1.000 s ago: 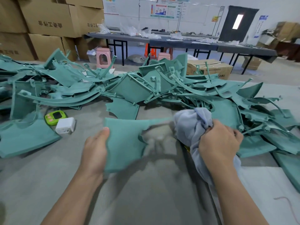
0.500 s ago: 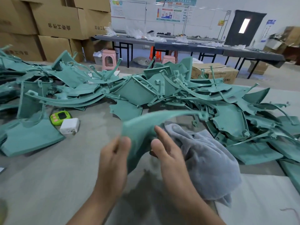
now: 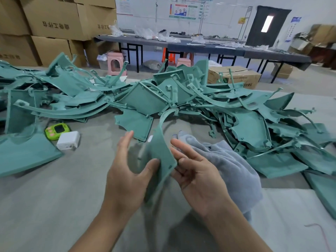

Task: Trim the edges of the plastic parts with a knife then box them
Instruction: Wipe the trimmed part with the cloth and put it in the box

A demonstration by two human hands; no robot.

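A teal plastic part [image 3: 160, 151] with a long curved arm stands on edge between my hands above the grey table. My left hand [image 3: 127, 171] holds it, thumb on its near face and fingers behind. Beside its right edge, my right hand [image 3: 196, 175] lies palm up with fingers loose, fingertips touching the part. A grey cloth [image 3: 232, 168] lies crumpled behind my right hand. Several more teal parts [image 3: 181, 95] are heaped across the back of the table. No knife is in view.
A green gadget [image 3: 57, 130] and a white block [image 3: 68, 140] lie at left. A flat teal panel [image 3: 27, 153] sits at the left edge. An open cardboard box [image 3: 234, 75] stands beyond the heap, stacked cartons [image 3: 54, 20] at back left. White foam sheet [image 3: 291, 215] covers the right.
My right hand let go of the grey cloth, which now lies on the table. The part was turned from flat to standing on edge, and both hands closed in on it.
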